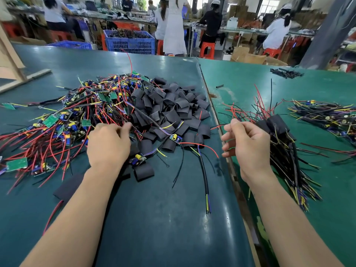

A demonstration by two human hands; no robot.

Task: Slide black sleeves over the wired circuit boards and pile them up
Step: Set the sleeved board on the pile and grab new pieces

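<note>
**Light boards, floppy leads**

Our left hand (108,145) reaches into the tangle of wired boards (63,116), fingers curled on leads, beside the heap of black sleeves (169,110). Our right hand (248,143) hangs loosely curled beside the sleeved pile (277,128) on the surface (154,218), apparently holding nothing. Boards look light yet snag-prone: we'd grip the board edge, not the wires.

- The table mat (154,218) looked like smooth, glossy green rubber or plastic.
- The black sleeves (173,105) were matt, soft-looking tubing, pressed flat.
- The circuit boards (50,120) had glossy green faces.
- The wires (38,143) wore shiny plastic insulation.
- The blue crate (129,42) was moulded plastic.
</note>
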